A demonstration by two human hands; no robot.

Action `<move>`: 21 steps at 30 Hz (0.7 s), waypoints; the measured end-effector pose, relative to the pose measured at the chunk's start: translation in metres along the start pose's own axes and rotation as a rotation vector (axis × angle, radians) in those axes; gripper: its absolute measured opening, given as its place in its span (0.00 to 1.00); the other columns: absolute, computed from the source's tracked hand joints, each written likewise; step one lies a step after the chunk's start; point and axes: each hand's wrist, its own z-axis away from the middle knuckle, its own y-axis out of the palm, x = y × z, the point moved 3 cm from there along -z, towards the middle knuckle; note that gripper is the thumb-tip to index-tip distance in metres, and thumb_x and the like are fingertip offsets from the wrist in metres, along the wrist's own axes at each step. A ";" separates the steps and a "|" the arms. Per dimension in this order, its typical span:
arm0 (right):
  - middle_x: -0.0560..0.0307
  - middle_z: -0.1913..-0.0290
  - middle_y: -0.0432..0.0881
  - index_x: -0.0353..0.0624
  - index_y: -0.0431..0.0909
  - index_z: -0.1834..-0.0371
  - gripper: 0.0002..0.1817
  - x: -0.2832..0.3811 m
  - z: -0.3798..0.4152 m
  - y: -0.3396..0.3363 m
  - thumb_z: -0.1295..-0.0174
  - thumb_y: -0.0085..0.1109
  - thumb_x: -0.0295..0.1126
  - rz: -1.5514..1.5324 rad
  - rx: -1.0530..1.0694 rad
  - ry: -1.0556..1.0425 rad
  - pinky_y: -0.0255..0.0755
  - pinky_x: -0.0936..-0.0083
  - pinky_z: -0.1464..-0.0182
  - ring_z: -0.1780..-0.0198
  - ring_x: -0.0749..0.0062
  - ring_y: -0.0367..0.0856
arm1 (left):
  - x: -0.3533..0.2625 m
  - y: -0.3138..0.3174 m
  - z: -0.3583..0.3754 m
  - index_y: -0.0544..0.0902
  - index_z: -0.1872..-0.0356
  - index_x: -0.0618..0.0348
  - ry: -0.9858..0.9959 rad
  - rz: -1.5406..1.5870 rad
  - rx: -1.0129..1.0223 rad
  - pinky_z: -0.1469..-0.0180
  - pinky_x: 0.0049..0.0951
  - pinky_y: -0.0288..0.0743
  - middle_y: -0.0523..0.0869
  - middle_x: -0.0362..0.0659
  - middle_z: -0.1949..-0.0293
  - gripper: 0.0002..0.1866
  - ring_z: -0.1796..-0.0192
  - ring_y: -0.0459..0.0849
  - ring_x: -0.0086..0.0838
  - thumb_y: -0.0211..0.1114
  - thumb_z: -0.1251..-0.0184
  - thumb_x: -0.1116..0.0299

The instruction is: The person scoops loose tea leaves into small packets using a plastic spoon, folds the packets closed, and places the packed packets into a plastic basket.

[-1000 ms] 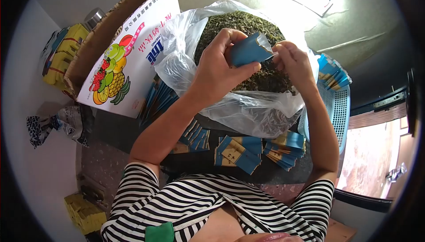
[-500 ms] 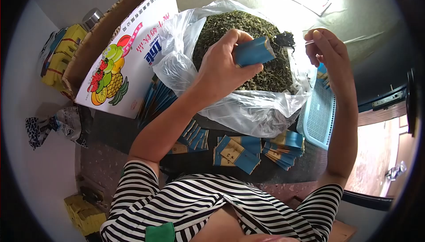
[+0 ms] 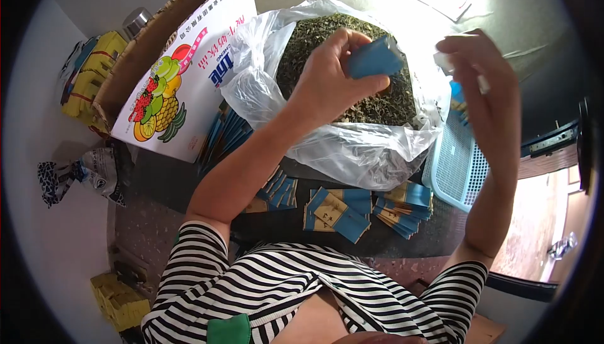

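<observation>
My left hand (image 3: 343,80) is closed around a blue packet (image 3: 375,58), its end tilted toward the upper right above the dried leaves (image 3: 308,36). Those dark green leaves fill a clear plastic bag (image 3: 371,155) on the table. To the right, my right hand (image 3: 484,61) is raised near the bag's edge, its fingers bent around a small white thing (image 3: 443,61) smeared by motion; I cannot tell its kind. Flat blue-and-tan packets (image 3: 340,215) lie in overlapping piles in front of the bag, nearest to me.
A white carton with printed fruit (image 3: 167,102) leans at the left, with more packets (image 3: 226,133) beside it. A light blue basket (image 3: 456,168) stands at the right under my forearm. Yellow packages (image 3: 94,77) and a metal lid (image 3: 136,22) are behind the carton.
My left hand has moved slightly right and up with the packet. My right hand has shifted right, and the dark leaf clump at the bag's right edge no longer shows.
</observation>
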 end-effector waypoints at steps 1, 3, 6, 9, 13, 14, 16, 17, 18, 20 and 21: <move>0.57 0.58 0.87 0.38 0.84 0.52 0.10 -0.005 0.002 -0.007 0.27 0.56 0.29 -0.051 -0.016 0.031 0.75 0.77 0.58 0.59 0.77 0.81 | 0.000 -0.002 0.000 0.77 0.44 0.63 0.008 0.043 -0.003 0.56 0.20 0.79 0.85 0.43 0.57 0.27 0.57 0.83 0.19 0.80 0.42 0.67; 0.59 0.57 0.87 0.37 0.85 0.50 0.11 -0.016 0.009 -0.019 0.27 0.56 0.30 -0.101 -0.050 0.095 0.74 0.78 0.57 0.59 0.82 0.79 | -0.010 -0.008 0.003 0.77 0.44 0.64 -0.046 0.085 -0.021 0.56 0.23 0.80 0.85 0.43 0.57 0.27 0.58 0.84 0.21 0.78 0.40 0.63; 0.59 0.58 0.87 0.37 0.85 0.49 0.12 -0.035 0.021 -0.013 0.27 0.57 0.31 -0.138 0.052 0.205 0.74 0.78 0.55 0.60 0.79 0.79 | -0.004 -0.012 0.003 0.78 0.45 0.65 0.081 0.167 -0.036 0.62 0.22 0.79 0.85 0.44 0.59 0.27 0.62 0.85 0.21 0.67 0.28 0.48; 0.51 0.57 0.85 0.34 0.82 0.53 0.08 -0.023 0.029 0.001 0.28 0.54 0.24 -0.031 0.025 0.058 0.74 0.74 0.49 0.53 0.74 0.81 | -0.018 -0.006 0.019 0.77 0.46 0.62 -0.003 0.324 0.089 0.71 0.22 0.73 0.84 0.43 0.63 0.35 0.69 0.82 0.22 0.47 0.22 0.34; 0.55 0.64 0.83 0.33 0.81 0.56 0.07 -0.016 0.042 -0.008 0.29 0.52 0.22 -0.257 -0.056 0.061 0.71 0.80 0.60 0.65 0.81 0.77 | -0.033 0.009 0.046 0.77 0.51 0.59 -0.077 0.595 0.275 0.69 0.24 0.74 0.83 0.41 0.64 0.25 0.69 0.80 0.20 0.62 0.25 0.44; 0.58 0.68 0.82 0.33 0.81 0.55 0.07 -0.012 0.048 -0.010 0.30 0.53 0.22 -0.435 -0.060 0.181 0.68 0.82 0.66 0.70 0.85 0.74 | -0.036 0.011 0.051 0.77 0.50 0.60 -0.051 0.426 0.288 0.66 0.24 0.75 0.83 0.40 0.64 0.23 0.67 0.81 0.19 0.68 0.29 0.50; 0.66 0.77 0.73 0.34 0.82 0.54 0.09 0.008 0.050 -0.011 0.35 0.60 0.23 -0.347 -0.016 0.028 0.55 0.83 0.74 0.76 0.90 0.64 | -0.042 0.018 0.061 0.77 0.50 0.60 -0.023 0.259 0.315 0.63 0.24 0.76 0.83 0.39 0.64 0.22 0.65 0.81 0.19 0.74 0.33 0.56; 0.68 0.80 0.69 0.35 0.83 0.53 0.11 0.016 0.050 -0.012 0.38 0.64 0.24 -0.277 0.054 -0.048 0.53 0.80 0.75 0.78 0.89 0.62 | -0.044 0.021 0.066 0.77 0.47 0.59 -0.056 0.296 0.323 0.60 0.23 0.77 0.84 0.38 0.62 0.22 0.63 0.81 0.18 0.76 0.36 0.63; 0.67 0.81 0.68 0.37 0.84 0.54 0.12 0.023 0.054 -0.013 0.40 0.68 0.25 -0.264 0.137 0.011 0.54 0.78 0.76 0.79 0.86 0.62 | -0.048 0.023 0.069 0.78 0.44 0.58 -0.085 0.333 0.336 0.58 0.22 0.77 0.84 0.37 0.60 0.24 0.61 0.81 0.17 0.77 0.40 0.71; 0.61 0.82 0.71 0.39 0.84 0.58 0.10 0.028 0.061 -0.010 0.42 0.71 0.27 -0.247 0.212 0.037 0.58 0.74 0.77 0.82 0.77 0.66 | -0.057 0.027 0.072 0.79 0.48 0.60 -0.117 0.324 0.368 0.54 0.24 0.77 0.83 0.37 0.62 0.21 0.59 0.81 0.17 0.77 0.37 0.65; 0.58 0.81 0.72 0.39 0.84 0.59 0.09 0.025 0.064 -0.008 0.41 0.70 0.27 -0.274 0.189 -0.033 0.60 0.73 0.77 0.82 0.73 0.69 | -0.056 0.032 0.075 0.79 0.49 0.60 -0.106 0.305 0.363 0.55 0.24 0.77 0.83 0.37 0.62 0.20 0.59 0.81 0.16 0.77 0.36 0.66</move>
